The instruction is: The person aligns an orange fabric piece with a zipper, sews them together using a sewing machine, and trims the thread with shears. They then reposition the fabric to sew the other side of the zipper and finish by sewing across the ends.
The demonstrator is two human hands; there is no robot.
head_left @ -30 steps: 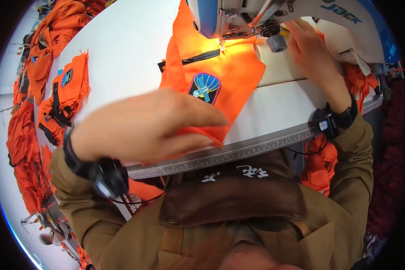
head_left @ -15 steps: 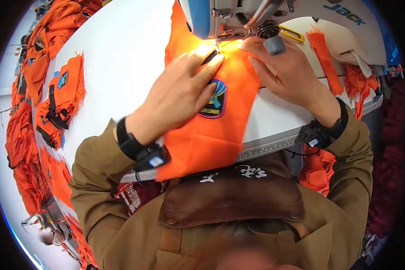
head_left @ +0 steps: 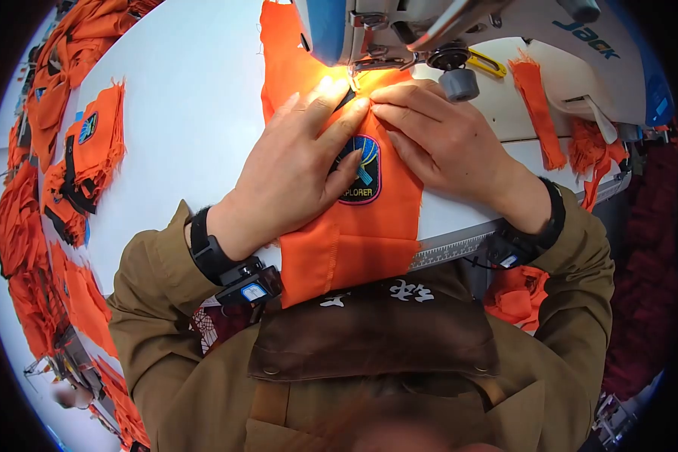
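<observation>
An orange cloth piece [head_left: 377,248] lies under the needle area of the sewing machine [head_left: 384,34] and hangs over the table's front edge. A dark round-cornered patch [head_left: 368,173] with a blue emblem is on it. My left hand [head_left: 286,162] presses on the cloth left of the patch, fingers spread beside a small black strip [head_left: 346,99]. My right hand [head_left: 456,135] is on the cloth's right side, its thumb and fingertips pinched on the cloth close to the needle. Bright lamp light washes out the fingertips.
A stack of orange pieces with patches [head_left: 102,139] lies on the white table [head_left: 173,98] at left. Further left hang heaps of orange cloth [head_left: 26,248]. At right are a yellow cutter [head_left: 487,63], an orange strip [head_left: 536,109] and frayed orange scraps [head_left: 587,147].
My right hand has moved left and down toward my left fingertips, and its fingers have closed on the cloth. The cloth's lower part has shifted slightly, and more of the patch shows.
</observation>
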